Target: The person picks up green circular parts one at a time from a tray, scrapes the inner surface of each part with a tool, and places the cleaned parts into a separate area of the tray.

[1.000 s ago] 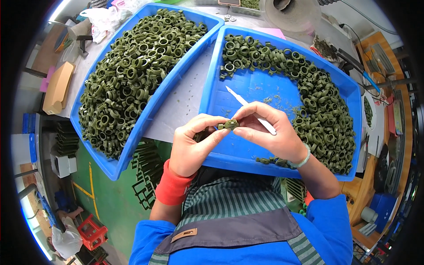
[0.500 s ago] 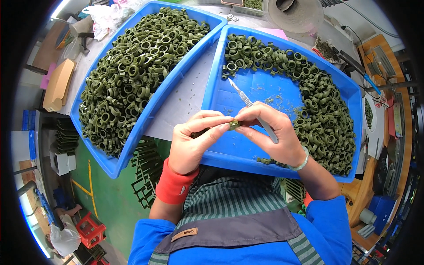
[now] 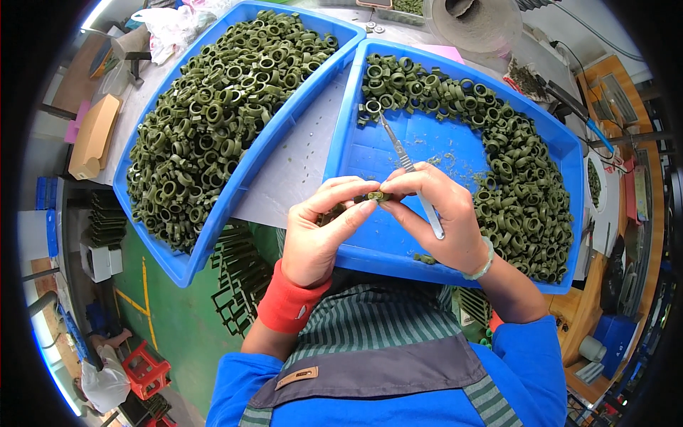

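A small olive-green plastic part [image 3: 377, 196] is pinched between my left hand [image 3: 320, 235] and my right hand [image 3: 448, 220], above the right blue tray [image 3: 341, 142]. My left hand, with a red wristband, has its fingertips closed on the part. My right hand also grips the part with thumb and forefinger while holding a silver-handled scalpel [image 3: 395, 144], blade pointing up and away. The right tray holds many similar rings [image 3: 516, 192] along its back and right sides. The left blue tray [image 3: 196, 263] is heaped with such rings.
The grey table [image 3: 288, 167] lies between the trays. A cardboard box [image 3: 94, 139] and white plastic bag [image 3: 160, 35] are at left, a large round container [image 3: 469, 28] behind. Lower left are a red stool [image 3: 146, 373], green racks [image 3: 231, 277] and part of another person [image 3: 107, 377].
The scalpel has turned more upright, its blade moving up and right. My left hand has shifted slightly right. Both hands still hold the small part, which now sits at a different angle.
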`<state>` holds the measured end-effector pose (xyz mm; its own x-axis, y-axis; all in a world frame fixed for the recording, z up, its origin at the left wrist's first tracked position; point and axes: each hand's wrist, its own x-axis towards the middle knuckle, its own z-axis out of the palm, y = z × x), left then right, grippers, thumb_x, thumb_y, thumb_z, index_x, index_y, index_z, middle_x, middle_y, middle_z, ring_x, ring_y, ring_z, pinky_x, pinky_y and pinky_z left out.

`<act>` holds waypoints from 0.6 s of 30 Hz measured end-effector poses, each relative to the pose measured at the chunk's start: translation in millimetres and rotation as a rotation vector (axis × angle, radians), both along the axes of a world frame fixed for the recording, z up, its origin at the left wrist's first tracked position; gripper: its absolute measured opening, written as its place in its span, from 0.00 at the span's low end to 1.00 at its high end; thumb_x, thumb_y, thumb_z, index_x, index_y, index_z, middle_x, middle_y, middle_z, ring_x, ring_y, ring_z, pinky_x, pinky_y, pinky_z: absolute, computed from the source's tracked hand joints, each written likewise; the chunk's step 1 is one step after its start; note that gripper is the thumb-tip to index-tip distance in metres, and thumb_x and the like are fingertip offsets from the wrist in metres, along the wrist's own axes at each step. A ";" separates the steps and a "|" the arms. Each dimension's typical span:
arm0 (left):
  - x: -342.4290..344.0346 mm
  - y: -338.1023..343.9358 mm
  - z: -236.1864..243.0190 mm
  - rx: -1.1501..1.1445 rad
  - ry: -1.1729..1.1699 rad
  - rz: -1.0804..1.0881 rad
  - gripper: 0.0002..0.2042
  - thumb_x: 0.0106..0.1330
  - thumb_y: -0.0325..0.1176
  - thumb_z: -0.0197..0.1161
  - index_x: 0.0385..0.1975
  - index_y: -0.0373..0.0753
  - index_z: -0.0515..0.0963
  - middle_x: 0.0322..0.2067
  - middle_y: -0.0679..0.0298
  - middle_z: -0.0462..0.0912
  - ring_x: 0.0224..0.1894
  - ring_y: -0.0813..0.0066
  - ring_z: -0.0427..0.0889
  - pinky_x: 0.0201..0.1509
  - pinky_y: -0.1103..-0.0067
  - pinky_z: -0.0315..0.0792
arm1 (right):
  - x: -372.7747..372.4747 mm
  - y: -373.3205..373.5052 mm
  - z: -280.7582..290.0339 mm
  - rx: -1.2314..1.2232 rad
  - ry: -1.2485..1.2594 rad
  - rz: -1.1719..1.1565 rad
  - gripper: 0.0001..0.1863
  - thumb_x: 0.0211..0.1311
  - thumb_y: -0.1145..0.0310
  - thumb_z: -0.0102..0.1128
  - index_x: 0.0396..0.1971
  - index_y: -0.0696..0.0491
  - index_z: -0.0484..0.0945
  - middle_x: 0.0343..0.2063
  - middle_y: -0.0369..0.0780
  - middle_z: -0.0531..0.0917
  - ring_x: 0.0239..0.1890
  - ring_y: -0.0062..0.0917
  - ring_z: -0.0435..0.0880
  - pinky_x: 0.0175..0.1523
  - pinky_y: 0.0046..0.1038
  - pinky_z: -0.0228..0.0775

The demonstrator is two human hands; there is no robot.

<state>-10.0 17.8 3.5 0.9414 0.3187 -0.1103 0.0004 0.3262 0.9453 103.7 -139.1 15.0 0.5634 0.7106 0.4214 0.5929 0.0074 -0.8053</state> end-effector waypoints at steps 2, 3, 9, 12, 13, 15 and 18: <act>0.4 -2.1 -1.1 -0.052 -0.010 0.035 0.13 0.64 0.20 0.63 0.48 0.31 0.81 0.42 0.66 0.80 0.26 0.91 0.67 0.26 0.90 0.56 | -0.3 0.9 1.2 0.013 -0.114 -0.028 0.13 0.52 0.82 0.68 0.38 0.56 0.79 0.32 0.43 0.82 0.32 0.32 0.84 0.38 0.29 0.77; 0.0 -2.3 -1.7 -0.052 -0.010 0.034 0.13 0.64 0.20 0.63 0.48 0.31 0.81 0.42 0.66 0.80 0.26 0.91 0.67 0.26 0.90 0.56 | -0.5 0.9 1.2 0.014 -0.114 -0.029 0.13 0.52 0.82 0.68 0.38 0.56 0.79 0.32 0.43 0.82 0.32 0.32 0.84 0.38 0.29 0.77; -3.2 -0.8 -3.8 -0.278 0.055 -0.010 0.16 0.66 0.22 0.61 0.54 0.30 0.78 0.33 0.65 0.81 0.25 0.89 0.67 0.26 0.90 0.59 | -0.9 -0.2 0.4 0.006 -0.165 -0.051 0.13 0.52 0.82 0.68 0.38 0.56 0.79 0.33 0.44 0.82 0.34 0.35 0.85 0.39 0.31 0.79; -2.0 -0.4 -0.5 -0.385 0.066 -0.009 0.15 0.68 0.24 0.59 0.54 0.29 0.77 0.33 0.65 0.80 0.25 0.88 0.67 0.26 0.89 0.59 | -0.7 -0.6 -0.5 0.007 -0.168 -0.046 0.13 0.51 0.82 0.68 0.38 0.56 0.79 0.34 0.44 0.83 0.35 0.35 0.85 0.40 0.31 0.79; -1.8 -0.2 -0.1 -0.406 0.063 -0.011 0.14 0.68 0.24 0.59 0.52 0.29 0.78 0.32 0.67 0.79 0.25 0.88 0.66 0.27 0.89 0.59 | -1.0 -0.5 -0.3 0.007 -0.161 -0.043 0.14 0.51 0.82 0.68 0.38 0.56 0.80 0.34 0.45 0.83 0.35 0.35 0.85 0.40 0.31 0.79; -1.3 0.7 0.0 -0.426 0.059 -0.013 0.13 0.68 0.23 0.58 0.51 0.29 0.79 0.31 0.68 0.77 0.26 0.88 0.65 0.28 0.89 0.59 | -1.0 -0.5 -0.4 0.007 -0.155 -0.041 0.14 0.51 0.82 0.68 0.38 0.56 0.80 0.34 0.45 0.83 0.35 0.36 0.85 0.40 0.31 0.79; -0.5 1.3 0.5 -0.445 0.052 -0.047 0.14 0.71 0.26 0.57 0.53 0.30 0.78 0.32 0.69 0.78 0.26 0.89 0.68 0.28 0.91 0.59 | -1.0 -0.4 -1.0 0.009 -0.163 -0.038 0.13 0.51 0.82 0.68 0.38 0.56 0.80 0.34 0.45 0.83 0.36 0.36 0.85 0.40 0.31 0.79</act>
